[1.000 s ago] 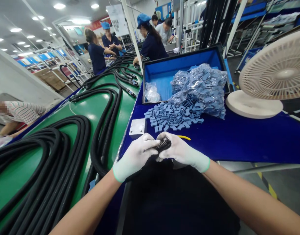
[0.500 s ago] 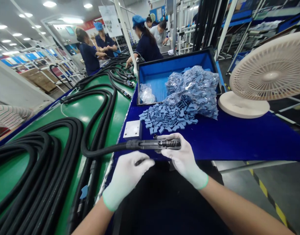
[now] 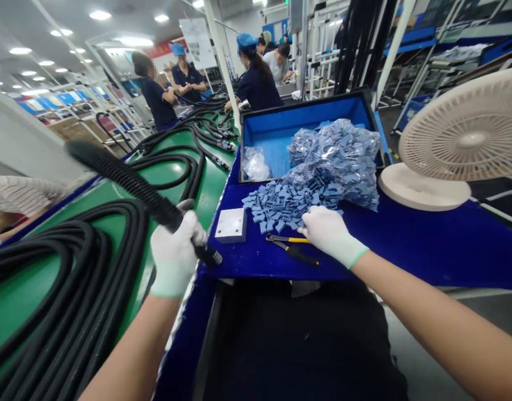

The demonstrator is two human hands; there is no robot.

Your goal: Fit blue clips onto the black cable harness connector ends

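My left hand (image 3: 174,250) in a white glove is closed around the connector end of a black corrugated hose (image 3: 130,181). The hose rises away to the upper left, blurred, and a small metal spring shows at its lower tip. At the near edge of a heap of blue plastic clips (image 3: 276,203) is my gloved right hand (image 3: 326,231), fingers curled together; whatever is between the fingertips is hidden. Just below that hand lie pliers (image 3: 295,250) with yellow and black handles. A grey metal block (image 3: 231,225) sits between my hands on the blue tabletop.
Behind the clips, a blue bin (image 3: 264,133) holds plastic bags, and a bulging bag of clips (image 3: 343,161) leans over its rim. A fan (image 3: 427,186) stands at right. Coiled black hoses (image 3: 72,267) cover the green bench (image 3: 205,184). Several people work farther back.
My left hand has moved left and taken the hose end, swinging it over the bench edge. The right hand has let go of the hose and reached to the clips. The pliers have come into view.
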